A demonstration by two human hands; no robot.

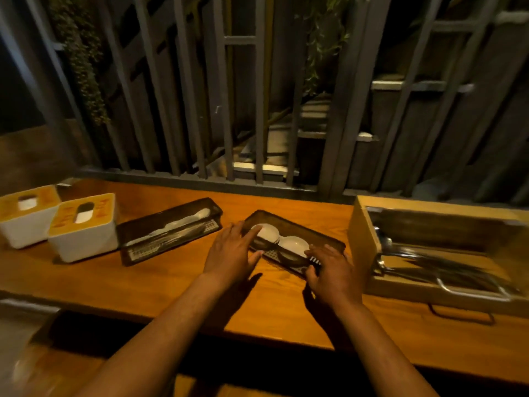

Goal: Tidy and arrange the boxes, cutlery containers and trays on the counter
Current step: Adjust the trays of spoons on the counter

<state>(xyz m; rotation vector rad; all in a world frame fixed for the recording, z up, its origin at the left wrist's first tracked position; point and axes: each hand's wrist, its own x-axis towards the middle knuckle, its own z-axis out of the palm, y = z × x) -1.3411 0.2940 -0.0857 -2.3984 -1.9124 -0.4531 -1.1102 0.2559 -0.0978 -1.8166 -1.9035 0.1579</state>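
Biggest thing on the wooden counter (171, 285) is the open wooden box (423, 285) off to the right, full of metal cutlery (435, 267). I'd guess it's heavy and rigid, a two-hand lift from the side walls.

Far left are two white tissue boxes (83, 242) with orange tops, sitting just beside each other. Probably light and easy to slide.

Next to them is a dark see-through cutlery container (169, 230), lying at an angle, with what looks like spoons inside.

The one being worked on is the dark tray (297, 224) in the middle, angled, near the wooden box but not touching. It holds two small white bowls (294, 243) side by side. The tray looks like thin stiff plastic, so light, but the bowls look ceramic and could slide or clink if it tips. Keep it flat and hold it by both short ends.

Left hand (229, 253) rests fingers spread on the tray's left end, touching the near bowl, not clenched. Right hand (332, 270) curls its fingers over the tray's near right corner. Whether it's really gripping, can't tell.
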